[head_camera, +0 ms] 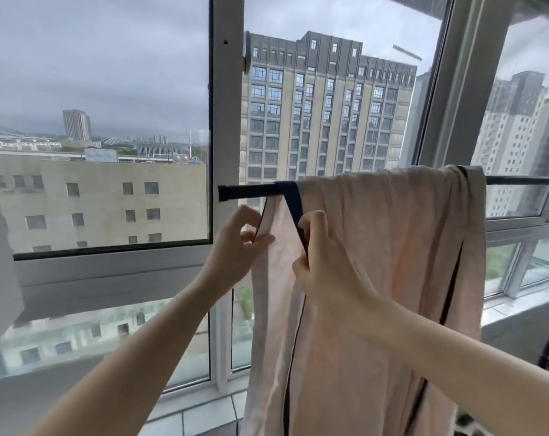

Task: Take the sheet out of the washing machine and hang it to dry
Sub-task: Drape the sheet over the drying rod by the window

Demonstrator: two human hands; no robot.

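Pink sheet (377, 247) with dark navy trim already draped over the black drying rail (245, 191) by the window (109, 136); washing machine not in view, so removal looks done. Cloth bunched toward the rail's left end, hanging in folds. Left hand (235, 247) pinches the trimmed outer edge; right hand (320, 259) grips the navy band just beside it. Left to do, likely: spread and even out the folds.

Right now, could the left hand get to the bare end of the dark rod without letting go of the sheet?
Probably yes. The left hand pinches the sheet edge just below the rod end, and nothing lies between them.
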